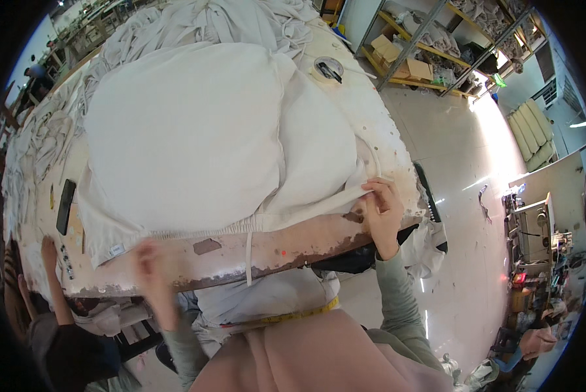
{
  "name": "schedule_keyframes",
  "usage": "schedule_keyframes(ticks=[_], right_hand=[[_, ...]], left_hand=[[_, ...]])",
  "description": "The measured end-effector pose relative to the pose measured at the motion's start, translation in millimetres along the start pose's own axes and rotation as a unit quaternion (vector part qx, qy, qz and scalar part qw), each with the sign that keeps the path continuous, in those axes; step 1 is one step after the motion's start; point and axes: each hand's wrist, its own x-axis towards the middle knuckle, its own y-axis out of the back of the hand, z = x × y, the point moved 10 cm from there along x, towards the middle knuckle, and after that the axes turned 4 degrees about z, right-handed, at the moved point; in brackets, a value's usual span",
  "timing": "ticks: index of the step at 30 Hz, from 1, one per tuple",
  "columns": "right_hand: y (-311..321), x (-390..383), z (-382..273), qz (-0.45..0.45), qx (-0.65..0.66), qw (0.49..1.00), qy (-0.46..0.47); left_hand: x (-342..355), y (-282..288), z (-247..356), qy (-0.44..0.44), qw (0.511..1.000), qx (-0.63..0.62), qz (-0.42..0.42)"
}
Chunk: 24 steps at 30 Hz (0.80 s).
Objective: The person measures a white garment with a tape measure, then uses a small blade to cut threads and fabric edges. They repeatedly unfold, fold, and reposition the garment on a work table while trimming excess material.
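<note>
A large white garment (188,137) lies spread on the worktable, its gathered elastic edge facing me. A small label (116,249) sits at its near left corner, and a thin white drawstring (249,258) hangs from the elastic edge over the table rim. At the garment's right end, my right hand (383,212) pinches a narrow part of the white cloth between thumb and fingers. Smeared by motion, my left hand (153,271) is above the table's front edge, just below the elastic edge; its fingers cannot be made out.
Crumpled pale cloth (208,23) heaps along the worktable's (397,157) far side. A round dish (328,68) with dark tools stands far right, a dark phone-like object (65,207) at left. A co-worker's hand (49,255) rests at the left edge. Shelves (423,39) stand beyond.
</note>
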Motion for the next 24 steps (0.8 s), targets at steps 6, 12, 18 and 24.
schedule_keyframes(ticks=[6, 12, 18, 24], right_hand=[[6.6, -1.5, -27.7, 0.055, 0.245, 0.961, -0.117], [33.4, -5.8, -55.6, 0.137, 0.289, 0.945, -0.066], [30.7, -14.5, -51.6, 0.143, 0.255, 0.955, -0.044], [27.4, -19.7, -49.1, 0.15, 0.256, 0.954, -0.04]], left_hand=[[-176.0, -218.2, 81.5, 0.55, 0.469, -0.517, -0.458], [-121.1, -225.2, 71.8, 0.538, 0.603, -0.541, -0.232], [-84.3, -198.2, 89.3, 0.378, 0.734, -0.497, -0.268], [-82.7, -194.5, 85.0, 0.366, 0.74, -0.503, -0.255]])
